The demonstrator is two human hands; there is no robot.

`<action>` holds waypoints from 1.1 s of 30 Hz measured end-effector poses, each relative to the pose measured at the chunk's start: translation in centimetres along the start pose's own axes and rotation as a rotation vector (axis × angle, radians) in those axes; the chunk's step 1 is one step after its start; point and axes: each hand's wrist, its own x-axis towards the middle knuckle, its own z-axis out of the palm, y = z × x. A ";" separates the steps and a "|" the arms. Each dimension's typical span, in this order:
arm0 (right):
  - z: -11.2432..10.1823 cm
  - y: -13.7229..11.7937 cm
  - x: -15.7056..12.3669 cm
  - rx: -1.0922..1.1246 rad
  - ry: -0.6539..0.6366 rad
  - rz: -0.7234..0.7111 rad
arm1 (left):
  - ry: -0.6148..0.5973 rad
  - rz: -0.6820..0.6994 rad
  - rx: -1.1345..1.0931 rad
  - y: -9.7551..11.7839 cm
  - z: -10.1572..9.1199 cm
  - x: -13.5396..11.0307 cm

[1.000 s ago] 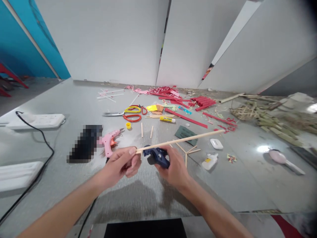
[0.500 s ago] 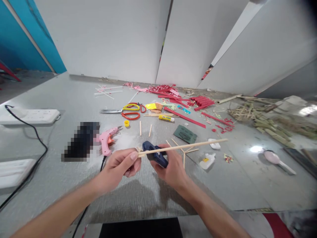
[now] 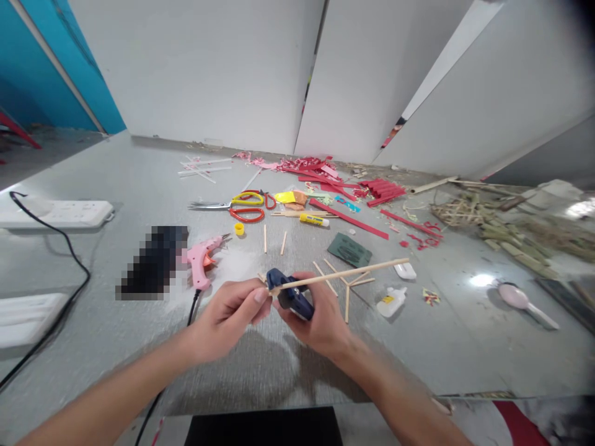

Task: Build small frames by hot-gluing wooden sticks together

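My left hand (image 3: 230, 316) pinches the near end of a long thin wooden stick (image 3: 344, 273) that points right and slightly away over the grey table (image 3: 116, 186). Beside it, my right hand (image 3: 318, 322) is wrapped round a dark blue hand tool (image 3: 290, 296), whose head sits against the stick right next to my left fingertips. Both hands hover just above the table's near middle. Under the stick lie a few short sticks joined in a branching shape (image 3: 346, 285).
A pink glue gun (image 3: 201, 259) with a black cord lies left of my hands, beside a blurred dark object (image 3: 153, 261). Scissors (image 3: 232, 206), a glue stick (image 3: 314, 220), red paper strips (image 3: 367, 192), a white glue bottle (image 3: 393, 301), a power strip (image 3: 56, 214) and bamboo scraps (image 3: 502, 232) lie around.
The stick's far end has swung slightly nearer and lower while its near end stays in my left hand. The blue tool has shifted left along the stick toward my left fingertips.
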 end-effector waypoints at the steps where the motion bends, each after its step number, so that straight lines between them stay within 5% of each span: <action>1: 0.0 0.0 0.0 0.001 0.002 0.001 | -0.002 0.006 0.008 -0.1 0.0 0.0; 33: 0.0 -1.0 0.4 0.084 0.002 0.023 | 0.042 0.000 -0.025 -0.7 1.6 -0.5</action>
